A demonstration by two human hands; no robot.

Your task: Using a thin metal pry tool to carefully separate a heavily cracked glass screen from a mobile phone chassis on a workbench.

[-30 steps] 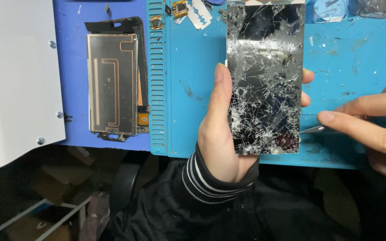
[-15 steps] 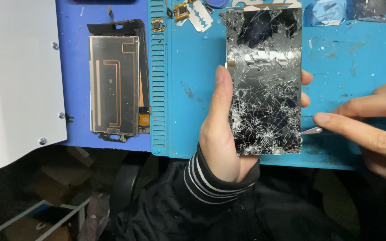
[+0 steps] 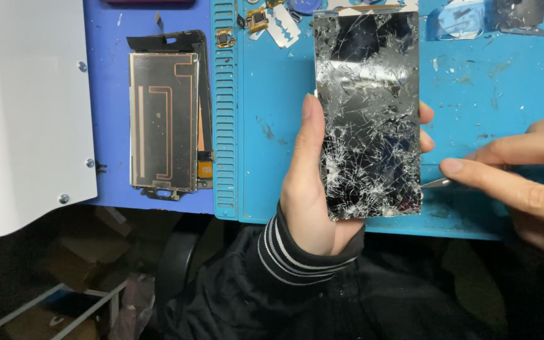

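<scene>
The white machine housing [image 3: 26, 107] fills the 9 o'clock side of the view, and next to it the blue work surface [image 3: 505, 101] runs across to 3 o'clock, both lying just as they did a second ago. On the darker blue strip at about 10 o'clock the bare phone frame with its copper-coloured back [image 3: 162, 119] has not shifted either. The change is at the centre: the shattered phone screen [image 3: 369, 113] now sits slightly higher and more upright in the left hand [image 3: 306, 189] than a second ago, with its top edge close to the loose razor blade [image 3: 283, 28] and small parts at 12 o'clock. That hand wraps the cracked panel, thumb along its 9 o'clock edge, and the fingers [image 3: 426, 113] curl round the 3 o'clock edge, pressed against the glass. The right hand [image 3: 524, 170] has eased a little nearer from 3 o'clock; its fingers pinch a thin metal blade [image 3: 437, 183] whose tip now meets the lower right edge of the panel, well down toward 5 o'clock. Judged from this, the prying work on that lower edge is only starting, since the glass looks still seated along its length.
</scene>
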